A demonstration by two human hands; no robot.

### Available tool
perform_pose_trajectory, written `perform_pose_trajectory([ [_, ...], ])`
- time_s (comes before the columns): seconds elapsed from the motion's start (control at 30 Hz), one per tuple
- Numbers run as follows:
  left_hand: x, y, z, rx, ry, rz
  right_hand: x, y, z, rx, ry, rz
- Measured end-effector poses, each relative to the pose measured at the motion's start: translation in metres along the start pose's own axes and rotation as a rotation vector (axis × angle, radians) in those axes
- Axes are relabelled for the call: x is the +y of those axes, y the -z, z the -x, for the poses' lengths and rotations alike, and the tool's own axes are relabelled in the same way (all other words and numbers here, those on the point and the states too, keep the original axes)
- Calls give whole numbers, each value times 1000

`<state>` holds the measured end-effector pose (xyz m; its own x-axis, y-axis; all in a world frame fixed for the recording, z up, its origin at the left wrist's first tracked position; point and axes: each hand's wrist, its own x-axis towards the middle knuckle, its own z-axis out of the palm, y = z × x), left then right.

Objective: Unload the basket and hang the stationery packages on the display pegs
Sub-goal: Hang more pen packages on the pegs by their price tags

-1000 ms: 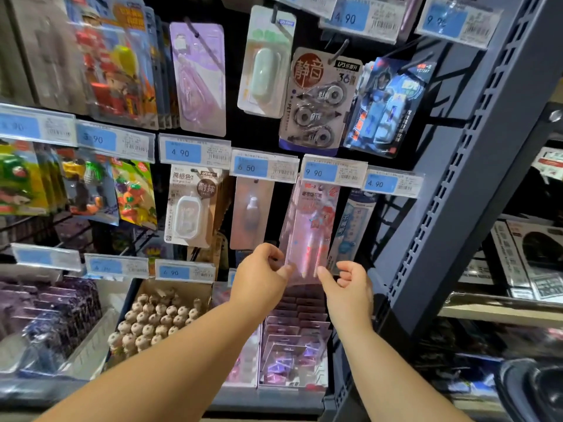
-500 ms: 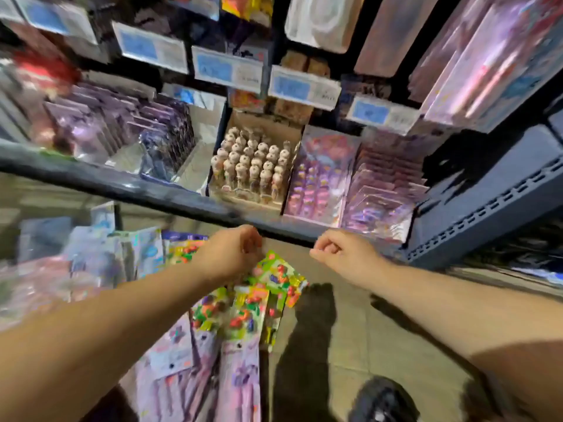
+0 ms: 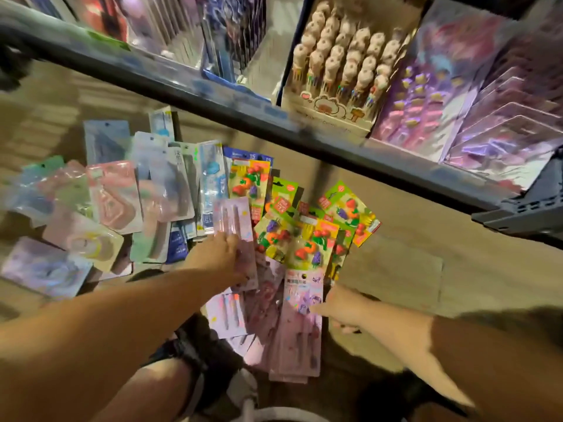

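Pickup step: left hand (image 3: 224, 254) closed on a pink pen pack (image 3: 234, 226) from the floor pile, right hand (image 3: 344, 309) grip unclear; next, lift to its peg.

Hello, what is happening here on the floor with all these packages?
A person is restocking stationery. Many packages lie spread on the floor below a shelf. The left hand is on a pink pen pack, fingers closed around it as if picking it up. The right hand touches another pink pack lying in the pile. Fruit eraser packs lie just beyond both hands. Nothing is being hung at this moment.
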<state>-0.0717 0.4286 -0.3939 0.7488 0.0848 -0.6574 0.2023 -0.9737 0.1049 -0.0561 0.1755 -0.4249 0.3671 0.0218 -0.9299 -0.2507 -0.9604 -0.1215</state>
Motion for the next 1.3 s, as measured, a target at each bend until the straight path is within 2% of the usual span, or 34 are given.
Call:
perform_pose_trajectory([
  [0.13, -8, -33, 2, 10, 257, 241, 8, -32, -9, -43, -70, -280],
  [0.27, -5, -61, 9, 81, 485, 535, 7, -51, -21, -56, -76, -434],
  [0.33, -4, -69, 10, 95, 583, 576, 6, -60, -25, -16, -92, -504],
  [0.4, -4, -74, 9, 120, 640, 640, 4, -66, -23, 80, -104, -475],
  [0.47, -5, -76, 9, 140, 661, 742, 1, -72, -20, 187, -153, -403],
  [0.53, -7, -76, 9, 137, 677, 886, -3, -78, -16, 251, -197, -451],
  [0.63, -4, -73, 12, 112, 682, 1113, -7, -86, -13, 237, -173, -609],
  [0.73, -1, -70, 12, 120, 689, 1288, -9, -84, -12, 189, -133, -664],
  [0.93, -1, -73, 14, -17, 632, 1410, 4, -86, -9, 68, -37, -743],
  [1.1, -1, -77, 9, -20, 587, 1432, 25, -75, -1, 11, -54, -775],
  [1.3, -12, -81, 7, -109, 529, 1676, 40, -69, -4, 18, -68, -779],
])
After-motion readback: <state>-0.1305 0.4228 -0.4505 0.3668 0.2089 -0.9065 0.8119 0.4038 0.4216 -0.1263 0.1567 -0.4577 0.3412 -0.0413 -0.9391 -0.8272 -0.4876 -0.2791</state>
